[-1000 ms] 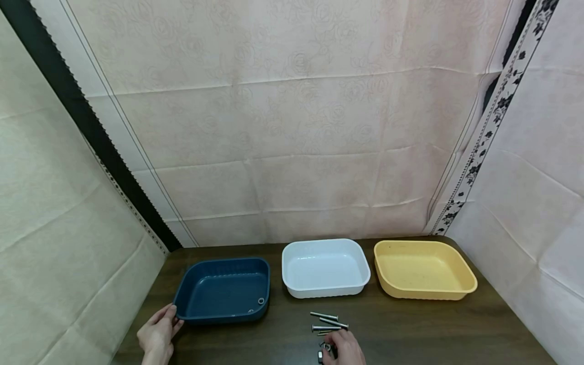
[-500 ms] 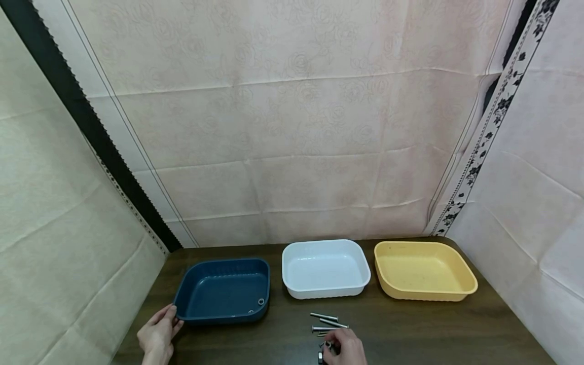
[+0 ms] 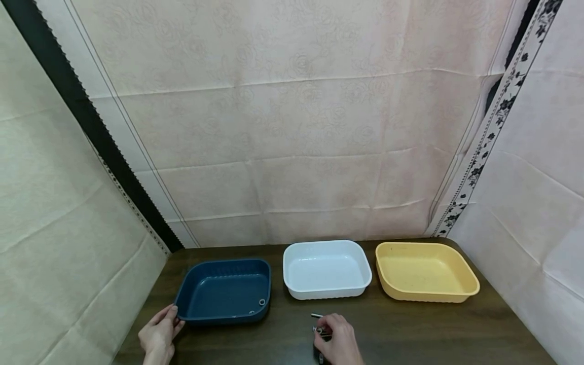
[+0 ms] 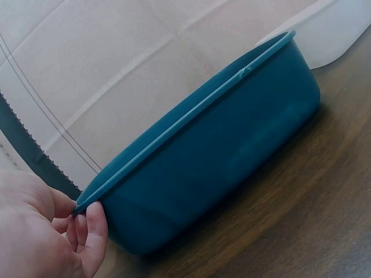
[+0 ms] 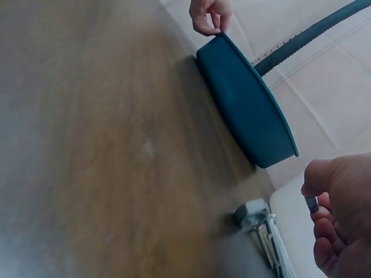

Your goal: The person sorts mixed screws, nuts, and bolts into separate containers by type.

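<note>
My left hand (image 3: 157, 334) pinches the front left corner rim of a dark blue plastic tray (image 3: 223, 320); the left wrist view shows thumb and fingers (image 4: 96, 223) on that rim. Inside the tray lie a small metal nut (image 3: 262, 302) and another small metal piece. Over the bolts, my right hand (image 3: 338, 338) pinches a small metal nut (image 5: 312, 204) between thumb and forefinger. Below it, a larger hex nut (image 5: 253, 214) rests on the table beside several bolts (image 5: 280, 246). The hand hides most of the bolts in the head view, leaving one bolt end (image 3: 316, 315) visible.
A white tray (image 3: 327, 294) stands behind the bolts, with a yellow tray (image 3: 426, 295) to its right. All three trays sit on a dark brown wooden table (image 3: 410, 334). Pale cloth (image 3: 292, 152) hangs behind and at both sides.
My right hand has risen from among the hardware and moved slightly away from me, with a small nut now in its pinch. My left hand stays on the blue tray's rim.
</note>
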